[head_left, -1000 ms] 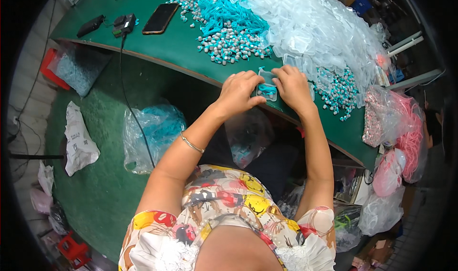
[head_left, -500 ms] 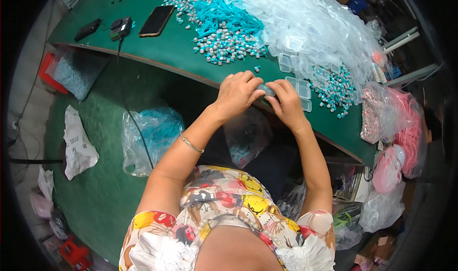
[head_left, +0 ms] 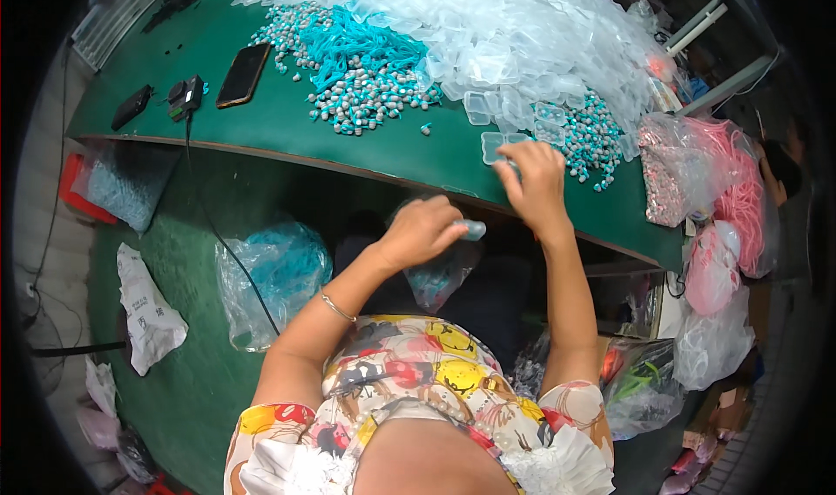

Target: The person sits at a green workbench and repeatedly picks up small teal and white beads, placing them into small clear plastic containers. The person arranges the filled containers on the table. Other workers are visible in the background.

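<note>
My left hand (head_left: 424, 231) is closed around a small clear plastic case (head_left: 471, 229) with a bluish tint, held in front of the table edge above a hanging plastic bag (head_left: 433, 279). Over the table, my right hand (head_left: 535, 181) has its thumb and fingers apart at an opened clear case (head_left: 495, 144). Its fingertips cover part of that case; I cannot tell whether they touch it. Beyond lies a big heap of clear plastic cases (head_left: 522, 33). Grey-and-teal earplugs (head_left: 366, 99) and teal cords (head_left: 361, 47) are piled left of it, with more earplugs (head_left: 594, 138) at the right.
A phone (head_left: 243, 74), a small black device with a cable (head_left: 185, 97) and a black case (head_left: 131, 107) lie on the green table (head_left: 287, 138). Bags of pink cords (head_left: 730, 173) hang at the right end. A bag of teal cords (head_left: 277, 269) rests on the floor.
My right hand has let go of the small case and moved to the opened case on the table. My left hand has drawn back towards me with the small case. The view has shifted.
</note>
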A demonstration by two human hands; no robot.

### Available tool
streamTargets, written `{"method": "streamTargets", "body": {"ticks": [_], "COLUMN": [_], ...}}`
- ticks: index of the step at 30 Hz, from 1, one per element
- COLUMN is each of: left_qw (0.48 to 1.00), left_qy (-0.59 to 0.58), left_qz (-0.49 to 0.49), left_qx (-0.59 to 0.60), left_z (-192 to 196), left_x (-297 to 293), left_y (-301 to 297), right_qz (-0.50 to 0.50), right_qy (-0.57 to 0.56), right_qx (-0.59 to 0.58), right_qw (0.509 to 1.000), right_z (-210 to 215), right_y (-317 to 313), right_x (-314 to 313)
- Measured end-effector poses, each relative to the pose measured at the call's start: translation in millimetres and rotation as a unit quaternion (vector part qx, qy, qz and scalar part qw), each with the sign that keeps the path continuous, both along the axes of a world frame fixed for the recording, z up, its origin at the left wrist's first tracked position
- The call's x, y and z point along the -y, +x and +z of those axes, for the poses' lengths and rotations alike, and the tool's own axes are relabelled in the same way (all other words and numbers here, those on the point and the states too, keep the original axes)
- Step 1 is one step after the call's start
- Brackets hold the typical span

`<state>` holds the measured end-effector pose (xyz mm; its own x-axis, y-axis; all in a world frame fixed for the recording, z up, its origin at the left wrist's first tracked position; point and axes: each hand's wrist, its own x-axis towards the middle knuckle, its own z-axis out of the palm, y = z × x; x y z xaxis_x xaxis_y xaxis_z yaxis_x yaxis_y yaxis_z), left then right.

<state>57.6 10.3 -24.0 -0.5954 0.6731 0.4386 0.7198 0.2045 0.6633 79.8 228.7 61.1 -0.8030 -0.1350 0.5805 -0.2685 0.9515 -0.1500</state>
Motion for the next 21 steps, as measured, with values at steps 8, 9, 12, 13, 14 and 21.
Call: {"method": "streamTargets", "body": {"ticks": [8, 9, 12, 13, 14, 21], "left_qw": [0.996, 0.997, 0.983, 0.976, 0.967, 0.956], "left_qy": [-0.069, -0.044, 0.048, 0.055, 0.063, -0.055], "left_qz": [-0.026, -0.017, 0.14, 0.183, 0.223, 0.276], "left_qx": [-0.051, -0.056, -0.104, -0.105, -0.105, -0.079], "left_z": [-0.4, 13.1, 40.2, 43.3, 46.4, 30.8], "left_x": [-5.2, -0.9, 8.1, 7.9, 6.9, -17.2], "left_y": [5.4, -1.2, -30.3, -43.6, -57.6, -99.4], "right_qz": [-0.038, -0.03, -0.015, -0.01, -0.005, 0.014], "right_qy": [0.129, 0.128, 0.116, 0.104, 0.091, 0.029], "right_qx": [0.055, 0.047, 0.023, 0.015, 0.008, 0.007], "right_qw": [0.989, 0.99, 0.993, 0.994, 0.996, 0.999], "right_z": [-11.5, -13.3, -16.0, -10.6, -6.9, -17.8], "right_y": [-21.6, -24.1, -28.5, -26.8, -25.1, -37.9], "right_x": [-16.2, -16.1, -13.9, -6.1, 1.9, 59.9]}}
